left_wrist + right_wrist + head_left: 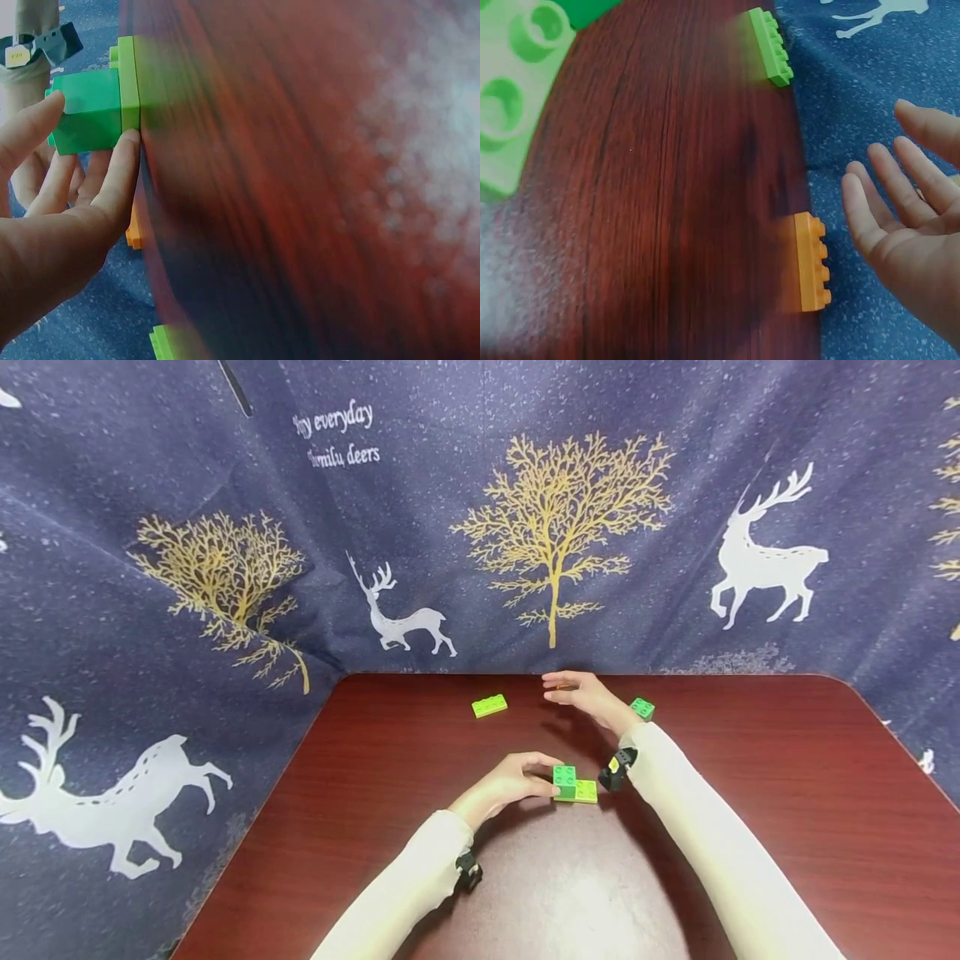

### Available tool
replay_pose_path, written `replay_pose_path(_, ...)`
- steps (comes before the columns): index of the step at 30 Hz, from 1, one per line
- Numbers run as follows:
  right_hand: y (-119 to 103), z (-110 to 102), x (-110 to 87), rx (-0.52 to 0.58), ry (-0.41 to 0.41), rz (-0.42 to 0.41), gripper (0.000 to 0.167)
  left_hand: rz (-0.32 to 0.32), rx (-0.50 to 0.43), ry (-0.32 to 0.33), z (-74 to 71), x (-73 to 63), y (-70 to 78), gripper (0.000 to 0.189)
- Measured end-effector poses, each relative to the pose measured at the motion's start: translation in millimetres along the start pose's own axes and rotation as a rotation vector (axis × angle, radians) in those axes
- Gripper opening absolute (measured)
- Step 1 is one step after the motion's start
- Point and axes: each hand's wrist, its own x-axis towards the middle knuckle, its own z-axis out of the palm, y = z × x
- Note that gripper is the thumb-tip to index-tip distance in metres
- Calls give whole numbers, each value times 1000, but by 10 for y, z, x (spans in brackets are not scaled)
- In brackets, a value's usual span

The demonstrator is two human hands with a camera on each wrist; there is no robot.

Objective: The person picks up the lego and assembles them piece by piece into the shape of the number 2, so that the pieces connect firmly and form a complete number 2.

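Head view: We judge one join made, w/ a green brick (pixel 565 782) atop the left half of a lime plate (pixel 587 791) near the middle of the tabletop (pixel 337 810); the left grip (pixel 517 778) pinches the brick betw. thumb and fingers. The right grip (pixel 588 695), loosely spread, holds nothing. Loose: a 2nd lime plate (pixel 490 706), far left, & a 2nd green brick (pixel 642 707), far right, partly hidden.

Left wrist: brick & plate look flush, prob. seated; we can't confirm.

Right wrist: an orange plate (pixel 810 262) lies near the right grip, untouched. We judge 3 pcs unjoined. Our count: 2 green bricks, 2 lime plates, 1 orange plate.
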Motion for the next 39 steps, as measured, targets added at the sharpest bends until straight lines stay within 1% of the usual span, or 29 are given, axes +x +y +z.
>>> replay_pose_path(4,14,37,90,1,-45,-24,49,1,18,0,-9,1,-1,39)
replay_pose_path(7,34,85,164,14,-73,-22,50,0,17,1,-7,1,-11,39)
replay_pose_path(15,62,250,307,6,-125,-10,52,11,5,-10,-6,-11,-20,39)
replay_pose_path(24,193,292,401,-21,-209,29,57,1,-4,-9,-5,-48,-6,38)
replay_pose_path(30,208,304,475,-55,-253,15,56,-7,-36,-13,18,-62,-1,38)
replay_pose_path(34,181,341,511,-115,-274,14,56,-9,-43,-19,28,-63,-3,38)
replay_pose_path(37,156,378,548,-171,-291,7,56,-7,-38,-16,20,-66,-1,38)
replay_pose_path(39,136,402,574,-190,-303,-1,56,-9,-39,-8,10,-64,6,38)
